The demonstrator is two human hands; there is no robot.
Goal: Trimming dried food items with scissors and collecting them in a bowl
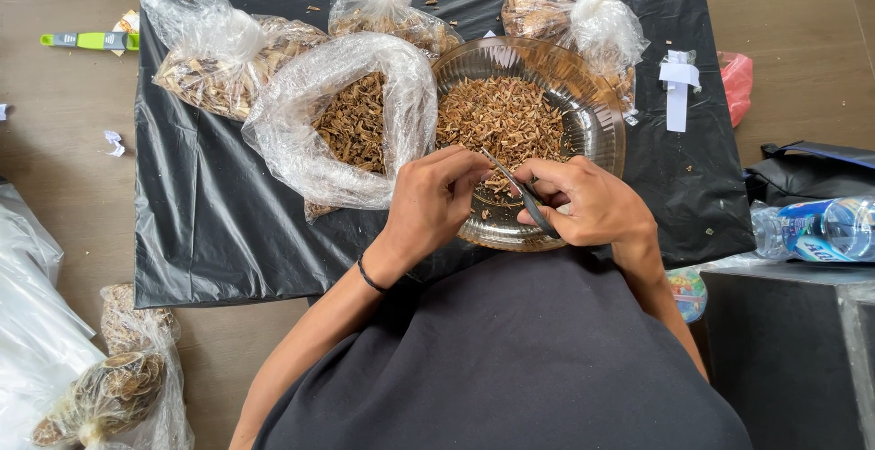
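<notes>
My right hand [591, 204] grips a small pair of dark scissors [527, 196] over the near rim of a clear plastic bowl [603, 135]. The bowl holds a heap of brown dried bits [501, 120]. My left hand [436, 198] pinches a small brown piece at the scissor tips, fingers curled; the piece itself is mostly hidden. An open clear bag [301, 135] of similar brown dried material lies just left of the bowl, touching my left hand's side.
A black plastic sheet [210, 222] covers the floor under everything. Tied bags of dried material lie at the back left [223, 62], back middle [383, 3] and back right [570, 8]. A water bottle [820, 229] lies at right, more bags [118, 386] at lower left.
</notes>
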